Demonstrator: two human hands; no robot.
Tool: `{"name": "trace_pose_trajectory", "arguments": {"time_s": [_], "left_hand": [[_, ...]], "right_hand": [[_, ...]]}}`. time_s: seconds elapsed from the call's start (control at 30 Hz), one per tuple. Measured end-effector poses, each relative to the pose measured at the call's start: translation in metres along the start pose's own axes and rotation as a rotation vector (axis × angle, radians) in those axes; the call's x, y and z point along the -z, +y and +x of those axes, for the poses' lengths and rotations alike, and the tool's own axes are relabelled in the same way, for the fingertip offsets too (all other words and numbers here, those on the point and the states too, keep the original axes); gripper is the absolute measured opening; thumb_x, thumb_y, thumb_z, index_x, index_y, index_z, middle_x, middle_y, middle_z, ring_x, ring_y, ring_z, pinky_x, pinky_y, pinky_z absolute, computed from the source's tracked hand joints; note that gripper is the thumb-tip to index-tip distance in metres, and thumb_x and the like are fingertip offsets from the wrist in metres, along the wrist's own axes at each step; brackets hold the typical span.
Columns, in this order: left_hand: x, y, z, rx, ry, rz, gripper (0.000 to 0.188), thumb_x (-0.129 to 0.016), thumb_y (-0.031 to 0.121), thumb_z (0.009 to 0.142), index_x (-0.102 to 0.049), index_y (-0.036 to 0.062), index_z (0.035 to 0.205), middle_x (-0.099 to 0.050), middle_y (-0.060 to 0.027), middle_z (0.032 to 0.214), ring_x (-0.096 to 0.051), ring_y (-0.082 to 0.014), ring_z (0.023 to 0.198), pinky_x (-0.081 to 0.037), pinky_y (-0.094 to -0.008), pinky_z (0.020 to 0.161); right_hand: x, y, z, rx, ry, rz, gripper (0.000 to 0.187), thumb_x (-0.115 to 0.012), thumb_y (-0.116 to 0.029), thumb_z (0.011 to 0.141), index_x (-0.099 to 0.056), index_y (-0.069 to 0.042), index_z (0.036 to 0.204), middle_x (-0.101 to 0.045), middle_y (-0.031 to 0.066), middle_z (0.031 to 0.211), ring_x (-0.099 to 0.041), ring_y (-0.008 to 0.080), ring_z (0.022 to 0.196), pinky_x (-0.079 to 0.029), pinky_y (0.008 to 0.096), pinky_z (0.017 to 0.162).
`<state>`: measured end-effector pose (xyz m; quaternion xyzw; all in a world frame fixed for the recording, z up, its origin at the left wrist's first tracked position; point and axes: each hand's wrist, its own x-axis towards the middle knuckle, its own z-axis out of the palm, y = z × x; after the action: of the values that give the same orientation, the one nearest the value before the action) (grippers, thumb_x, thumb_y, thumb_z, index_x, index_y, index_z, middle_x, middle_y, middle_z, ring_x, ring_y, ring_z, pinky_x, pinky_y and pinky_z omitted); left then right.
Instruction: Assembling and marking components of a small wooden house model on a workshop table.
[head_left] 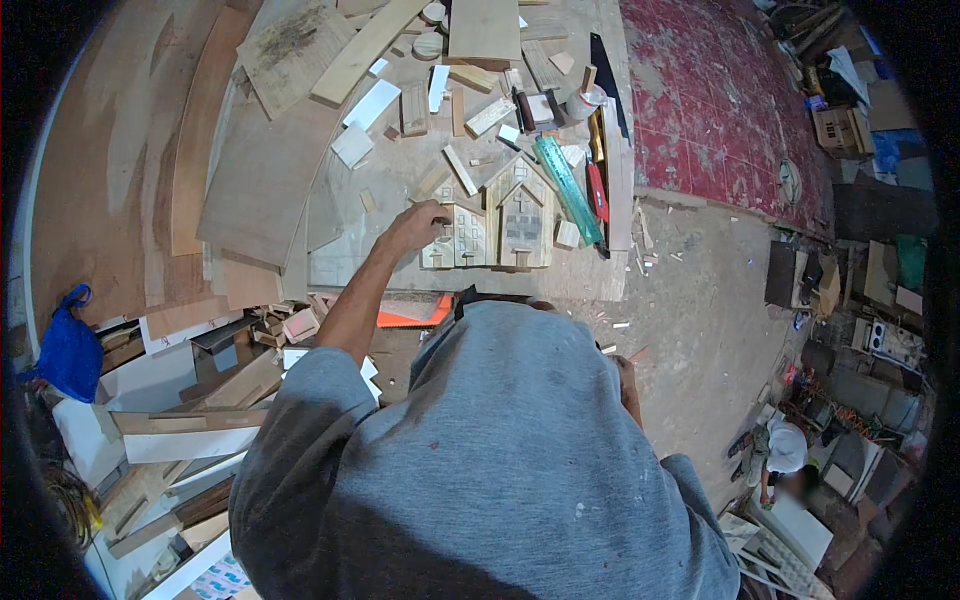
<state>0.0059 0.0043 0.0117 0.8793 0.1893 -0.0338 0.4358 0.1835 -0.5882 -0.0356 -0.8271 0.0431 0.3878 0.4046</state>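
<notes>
My left hand (418, 227) reaches over the workbench, its fingers curled together at the left side of a small wooden house model (470, 240). What the fingertips pinch, if anything, is too small to make out. Right beside that model stands a taller gabled part (521, 228) with cut-out windows and a door. A loose wooden strip (460, 170) lies just beyond the roofs. Of my right hand (627, 382) only a sliver shows past the right edge of my grey shirt; its fingers are hidden.
Wood offcuts (489, 117), a green transparent strip (565, 185), a red-handled tool (597, 191), a handsaw (608, 85) and a small tub (585, 101) crowd the workbench (370, 262). Plywood sheets (265, 190) lean at left. Another person (786, 447) bends over a white board at lower right.
</notes>
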Motion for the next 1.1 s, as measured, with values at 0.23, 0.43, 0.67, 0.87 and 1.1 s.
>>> {"name": "trace_pose_trajectory", "arguments": {"time_s": [0.23,0.43,0.67,0.87,1.1], "left_hand": [[-0.004,-0.012,-0.008,0.141,0.008,-0.109,0.022,-0.069,0.008,0.081,-0.069,-0.0002,0.101,-0.071,-0.0136,0.092,-0.067,-0.0205,0.084,-0.053,-0.0336,0.077],[-0.022,0.008,-0.017,0.42,0.27,-0.147,0.019,-0.067,0.01,0.08,-0.076,0.0055,0.096,-0.072,-0.0191,0.094,-0.072,-0.029,0.086,-0.056,-0.0349,0.079],[-0.04,0.008,-0.033,0.438,0.38,-0.185,0.026,-0.061,0.008,0.081,-0.074,0.0048,0.103,-0.07,-0.0219,0.099,-0.07,-0.0332,0.094,-0.055,-0.0383,0.083],[-0.039,0.004,-0.033,0.427,0.328,-0.175,0.026,-0.064,0.014,0.086,-0.072,0.0041,0.108,-0.071,-0.0192,0.107,-0.068,-0.0311,0.1,-0.052,-0.0372,0.088],[-0.03,0.009,-0.033,0.4,0.239,-0.156,0.025,-0.066,0.014,0.085,-0.073,0.0049,0.108,-0.07,-0.0192,0.109,-0.067,-0.0334,0.102,-0.051,-0.0384,0.091]], "right_hand": [[-0.052,-0.164,-0.011,0.267,-0.096,-0.272,0.026,-0.062,-0.019,0.091,-0.067,0.006,0.098,-0.067,0.0098,0.081,-0.063,0.0158,0.073,-0.051,0.0302,0.067],[-0.198,-0.269,0.032,0.616,-0.412,-0.235,0.025,-0.062,-0.019,0.089,-0.069,0.005,0.095,-0.069,0.0142,0.077,-0.067,0.0186,0.067,-0.053,0.032,0.064],[-0.315,-0.301,0.056,0.758,-0.409,-0.414,0.024,-0.064,-0.018,0.089,-0.071,0.005,0.094,-0.071,0.0147,0.072,-0.069,0.0181,0.064,-0.054,0.0317,0.062],[-0.324,-0.311,0.044,0.467,-0.435,-0.229,0.023,-0.066,-0.018,0.085,-0.073,0.003,0.091,-0.071,0.0132,0.073,-0.068,0.0179,0.063,-0.054,0.0323,0.061],[-0.338,-0.296,0.077,0.622,-0.375,-0.35,0.027,-0.07,-0.027,0.077,-0.074,-0.001,0.083,-0.07,0.0177,0.073,-0.07,0.0267,0.067,-0.054,0.0385,0.068]]}}
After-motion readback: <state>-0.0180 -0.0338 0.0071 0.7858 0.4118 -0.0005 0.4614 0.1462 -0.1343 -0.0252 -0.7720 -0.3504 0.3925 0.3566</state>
